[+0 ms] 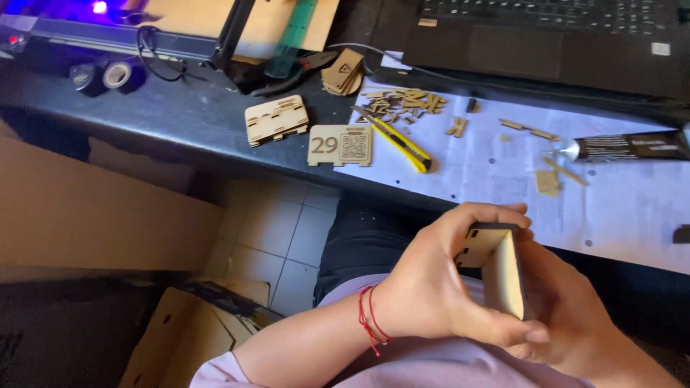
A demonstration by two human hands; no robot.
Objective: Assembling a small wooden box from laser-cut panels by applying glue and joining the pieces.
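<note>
Gripping a small wooden box [499, 269] from both sides, the left hand [438, 287] and right hand [568, 316] are curled shut on it, apparently to steady its panels, over the lap, just below the bench [180, 115] edge, well apart from the yellow utility knife [395, 140]

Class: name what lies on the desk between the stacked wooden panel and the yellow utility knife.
In the head view, a flat wooden plaque lies between the stacked wooden panel and the yellow utility knife.
</note>
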